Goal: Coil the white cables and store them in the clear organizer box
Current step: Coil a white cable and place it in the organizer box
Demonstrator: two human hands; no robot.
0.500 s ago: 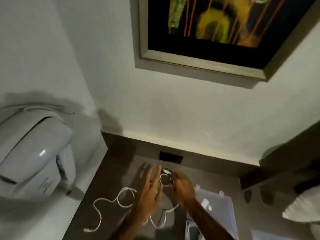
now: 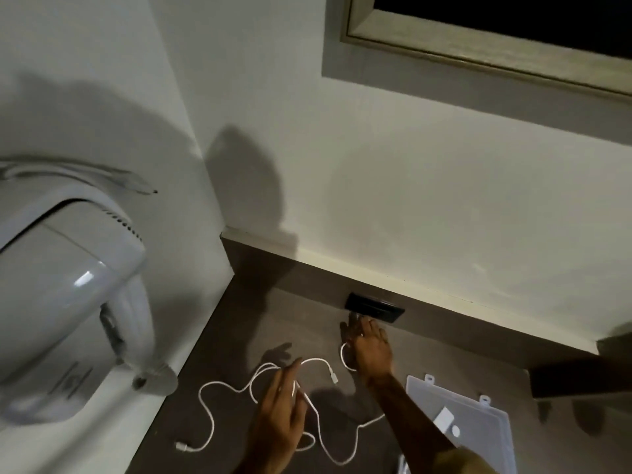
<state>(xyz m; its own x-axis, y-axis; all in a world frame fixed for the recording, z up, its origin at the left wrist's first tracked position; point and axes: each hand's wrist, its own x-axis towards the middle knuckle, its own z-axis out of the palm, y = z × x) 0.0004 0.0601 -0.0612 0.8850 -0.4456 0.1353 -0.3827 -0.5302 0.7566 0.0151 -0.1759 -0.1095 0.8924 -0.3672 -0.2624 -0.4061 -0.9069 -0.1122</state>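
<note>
1. Desk (image 2: pixel 239 336): a dark brown surface set into a corner of pale walls, seen from above by the head camera; a black outlet plate (image 2: pixel 374 307) sits in the raised strip at its back edge.
2. White cable (image 2: pixel 212 401): lies loose and uncoiled on the desk in wide, irregular loops, with one plug end (image 2: pixel 181 447) near the front left and another connector (image 2: pixel 333 375) lying between the two hands.
3. Left hand (image 2: pixel 282 415): held over the middle of the cable with the fingers spread and extended (the palm faces down and to the right). The strand passes under the fingers; whether they pinch it cannot be told.
4. Right hand (image 2: pixel 371 350): reaches toward the back of the desk, just in front of the outlet plate, fingers loosely curled. A small white loop of cable (image 2: pixel 343 357) shows at its left edge and appears to be held in the hand, though the grip itself is hidden.
5. Clear organizer box (image 2: pixel 478 419): lies open on the desk to the right of the right forearm, near the front edge. A small white block (image 2: pixel 443 417) rests inside it (its kind is not legible); no cable is visible in the box.
6. Surroundings: a white wall-mounted hair dryer (image 2: pixel 65 302) hangs on the left wall, and the lower corner of a picture frame (image 2: pixel 478 49) is on the back wall.
</note>
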